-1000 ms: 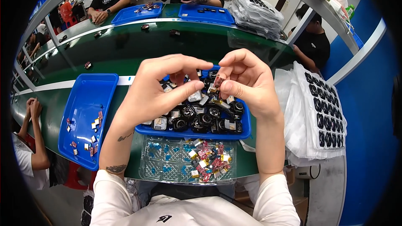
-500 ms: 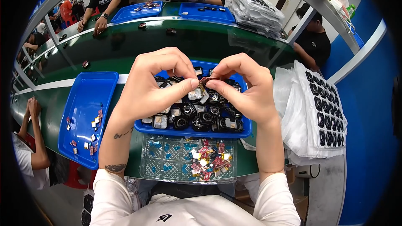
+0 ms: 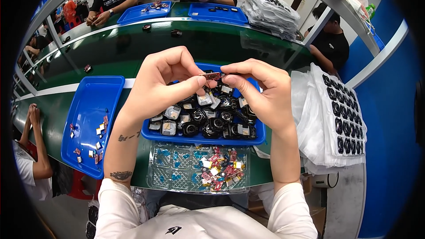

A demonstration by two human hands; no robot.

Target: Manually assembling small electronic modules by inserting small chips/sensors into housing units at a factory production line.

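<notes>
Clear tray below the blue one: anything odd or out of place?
Mildly odd: a heap of red and white parts lies jumbled across the right side of the clear tray, ignoring its compartments, while those at left hold mainly blue bits. Looks unsorted; any damage is too small to tell.

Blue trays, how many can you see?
4: near left tray, near middle tray, far left tray, far right tray. Others may be hidden farther back.
</notes>
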